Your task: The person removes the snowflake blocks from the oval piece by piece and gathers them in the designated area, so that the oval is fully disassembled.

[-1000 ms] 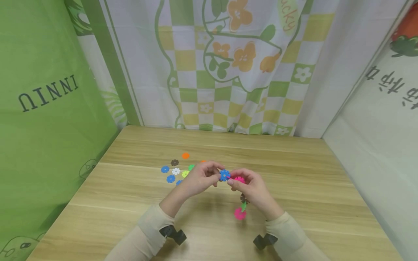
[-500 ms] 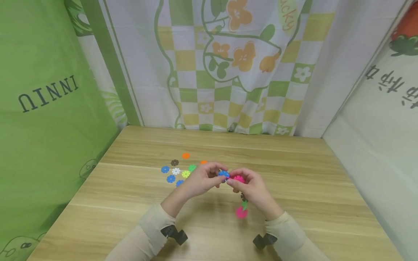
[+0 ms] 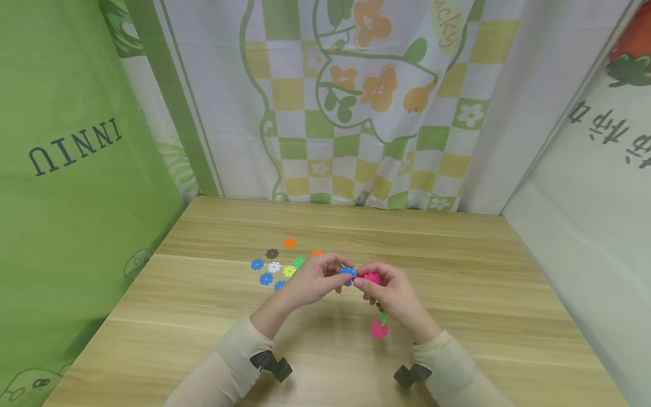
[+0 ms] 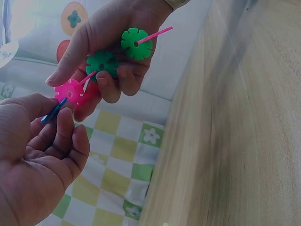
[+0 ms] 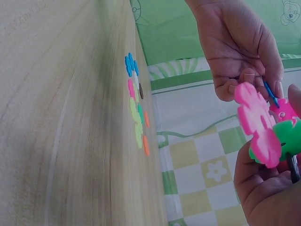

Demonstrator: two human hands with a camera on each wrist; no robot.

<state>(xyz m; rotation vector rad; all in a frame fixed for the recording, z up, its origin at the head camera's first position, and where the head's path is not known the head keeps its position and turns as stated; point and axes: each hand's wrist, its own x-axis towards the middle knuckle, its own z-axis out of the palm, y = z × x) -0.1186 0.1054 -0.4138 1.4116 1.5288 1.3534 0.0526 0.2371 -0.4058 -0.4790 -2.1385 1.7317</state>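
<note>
Between thumb and fingers, my left hand [image 3: 317, 281] pinches a blue snowflake disc [image 3: 348, 272], seen edge-on in the left wrist view. My right hand [image 3: 394, 294] holds a chain of interlocked discs by a pink disc [image 4: 69, 92], whose edge meets the blue disc. Whether the two slots are fully joined is unclear. Along the chain come a green disc [image 4: 96, 63], another green disc [image 4: 136, 44] and a pink end disc [image 5: 258, 125]. A dark disc [image 5: 292, 168] sits edge-on in the chain. It hangs below my right palm, partly hidden by the fingers.
Loose discs lie on the wooden table [image 3: 483, 294] left of the hands: blue [image 3: 257, 264], white [image 3: 274, 267], brown [image 3: 272, 254], yellow [image 3: 289, 271], green [image 3: 299, 261] and orange [image 3: 289, 242]. My left hand covers part of this group. A patterned curtain [image 3: 356, 169] hangs behind the table.
The blue disc has tilted from facing the head camera to a flatter angle against the pink disc. The dangling chain end has swung slightly right and up. Both hands barely moved.
</note>
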